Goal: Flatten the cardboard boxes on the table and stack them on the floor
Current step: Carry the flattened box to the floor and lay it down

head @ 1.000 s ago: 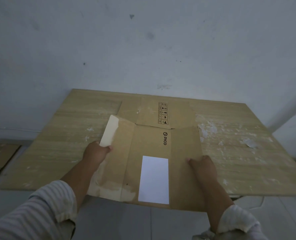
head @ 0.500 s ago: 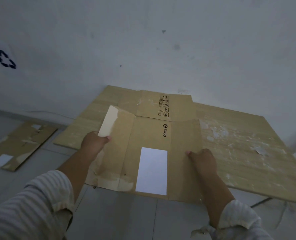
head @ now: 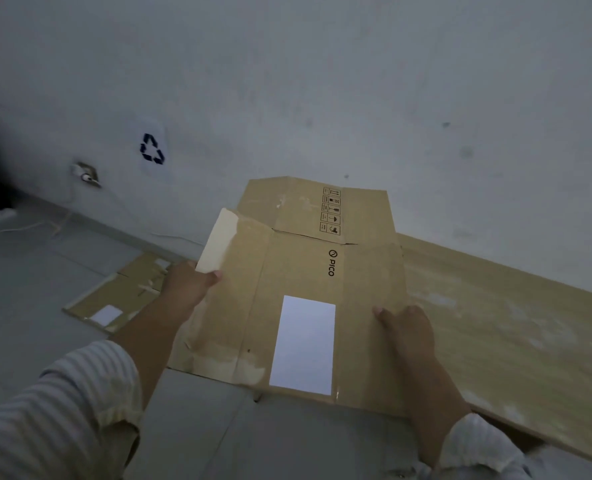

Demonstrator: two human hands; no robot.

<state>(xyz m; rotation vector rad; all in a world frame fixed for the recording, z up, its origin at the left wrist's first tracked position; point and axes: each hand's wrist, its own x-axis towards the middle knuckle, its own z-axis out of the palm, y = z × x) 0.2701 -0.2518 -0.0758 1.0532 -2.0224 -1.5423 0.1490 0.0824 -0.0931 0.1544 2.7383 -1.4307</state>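
While both hands hold it, the flattened box [head: 308, 289] hangs over floor [head: 27, 289] and bench [head: 512, 323].

Left hand's [head: 187, 289] grip pinches its nine o'clock edge, right hand's [head: 405, 327] its three o'clock edge; another flattened box [head: 121, 296] lies on the floor at nine o'clock.

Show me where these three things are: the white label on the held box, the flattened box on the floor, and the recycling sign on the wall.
white label [head: 304, 344], head view, middle of the label.
flattened box on the floor [head: 121, 292], head view, its brown top face.
recycling sign [head: 152, 149], head view, centre of the arrows.
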